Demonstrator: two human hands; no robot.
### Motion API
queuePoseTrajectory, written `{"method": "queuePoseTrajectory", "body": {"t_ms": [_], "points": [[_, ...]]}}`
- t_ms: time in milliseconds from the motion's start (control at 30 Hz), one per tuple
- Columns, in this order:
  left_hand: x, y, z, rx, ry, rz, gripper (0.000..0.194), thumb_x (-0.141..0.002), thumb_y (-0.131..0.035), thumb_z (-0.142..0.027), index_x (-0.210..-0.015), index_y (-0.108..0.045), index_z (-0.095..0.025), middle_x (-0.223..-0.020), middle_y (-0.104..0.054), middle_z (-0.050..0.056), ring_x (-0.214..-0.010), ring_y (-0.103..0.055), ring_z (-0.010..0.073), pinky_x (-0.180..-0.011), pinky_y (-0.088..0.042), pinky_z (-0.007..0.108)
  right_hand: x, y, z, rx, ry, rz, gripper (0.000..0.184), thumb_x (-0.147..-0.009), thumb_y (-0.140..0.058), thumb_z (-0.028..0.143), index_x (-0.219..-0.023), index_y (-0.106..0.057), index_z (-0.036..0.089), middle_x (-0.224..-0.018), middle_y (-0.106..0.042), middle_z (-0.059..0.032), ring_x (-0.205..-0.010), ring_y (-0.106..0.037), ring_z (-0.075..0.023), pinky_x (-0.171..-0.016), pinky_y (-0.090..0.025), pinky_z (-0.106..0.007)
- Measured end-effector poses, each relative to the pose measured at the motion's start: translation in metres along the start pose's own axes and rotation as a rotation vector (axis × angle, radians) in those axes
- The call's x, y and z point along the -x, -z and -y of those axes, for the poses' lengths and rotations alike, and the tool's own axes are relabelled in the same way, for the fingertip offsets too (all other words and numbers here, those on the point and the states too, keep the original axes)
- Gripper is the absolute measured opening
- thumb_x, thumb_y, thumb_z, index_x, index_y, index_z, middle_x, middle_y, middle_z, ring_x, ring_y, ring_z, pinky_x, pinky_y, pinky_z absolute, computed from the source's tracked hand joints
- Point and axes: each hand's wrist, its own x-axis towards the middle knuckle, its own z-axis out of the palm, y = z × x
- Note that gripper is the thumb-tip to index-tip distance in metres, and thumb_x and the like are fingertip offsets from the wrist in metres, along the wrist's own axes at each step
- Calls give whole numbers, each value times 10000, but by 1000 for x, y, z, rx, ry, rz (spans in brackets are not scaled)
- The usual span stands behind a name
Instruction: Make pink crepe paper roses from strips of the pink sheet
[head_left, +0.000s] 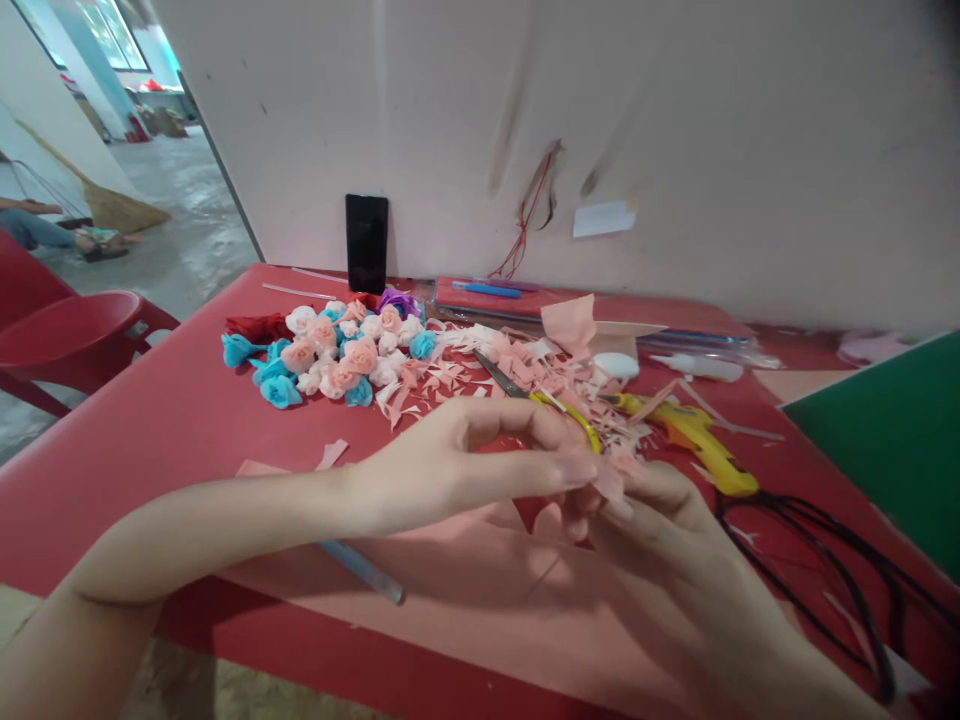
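Together, left hand [457,468], right hand [679,545], pink paper piece [610,483] held.

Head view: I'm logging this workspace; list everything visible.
Table: one, red, centre
Flowers: many, multicoloured, left
Phone: one, black, back
Scraps: many, pinkish, centre
Scissors: one, yellow handle, centre
Glue gun: one, yellow, right
Pen: one, blue, back
Bottle: one, white, right
Stick: one, bluish, front
Paper: uncounted, pink, front
Board: one, green, right
Chair: one, red, left
Broom: one, tan, left
Bystander: one, blue-clad, left
Held piece: one, pink, centre
Left hand: one, centre
Right hand: one, centre
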Motion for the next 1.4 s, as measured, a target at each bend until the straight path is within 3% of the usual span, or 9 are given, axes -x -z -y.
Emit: {"method": "queuePoseTrajectory", "body": {"t_ms": [100,400,533,633,867,1000,1267,1400], "points": [[0,-1,3,-35,-53,-24,64,-819,-557,-143,-755,-554,-140,-702,-584,-7,-677,-565,84,-617,-462,196,0,1,-1,-167,-78,58,107,-702,-708,390,-638,-728,306,-555,-649,15,-597,-639,-152,-598,-535,-256],[1,-6,10,-134,-159,-106,64,-777,-606,-104,-789,-553,-138,-730,-562,-18,-685,-544,68,-674,-453,186,7,-1,6,20,42,-34,137,-735,-685,360,-618,-722,301,-594,-652,2,-631,-608,-162,-642,-507,-277],[1,-4,11,-171,-227,-103,94,-758,-578,-40,-762,-558,-132,-743,-550,-14,-723,-525,69,-701,-452,173,13,-6,12,-9,42,-71,129,-738,-686,331,-617,-719,301,-560,-627,15,-564,-586,-144,-559,-490,-253],[1,-3,11,-125,-247,-78,78,-798,-538,-76,-766,-570,-139,-761,-554,-3,-707,-538,75,-627,-461,174,14,-7,15,12,53,-68,160,-747,-675,306,-592,-711,287,-536,-626,8,-551,-573,-148,-521,-478,-251],[0,-4,15,-120,-270,-75,112,-750,-628,-53,-772,-584,-154,-756,-590,-23,-737,-565,58,-748,-466,169,16,-8,14,118,75,-96,224,-710,-681,444,-565,-703,275,-494,-580,-1,-522,-543,-155,-507,-479,-268],[0,-6,17,-53,-255,-72,73,-775,-610,-84,-752,-580,-147,-698,-590,-20,-662,-570,66,-648,-489,178,18,-9,12,135,79,-126,292,-736,-652,459,-528,-664,255,-489,-544,12,-491,-519,-135,-498,-488,-264],[-3,-9,24,56,-212,-135,90,-728,-661,-95,-712,-580,-130,-672,-570,-19,-589,-542,60,-579,-485,190,12,-14,19,370,316,-184,242,-763,-584,148,-545,-615,249,-496,-604,32,-483,-578,-126,-487,-520,-224],[-3,-10,27,68,-191,-176,92,-693,-678,-78,-703,-596,-120,-723,-579,-6,-617,-545,63,-563,-479,184,14,-13,17,467,388,-190,206,-753,-573,103,-617,-612,253,-539,-625,41,-527,-595,-131,-511,-527,-219]]}}
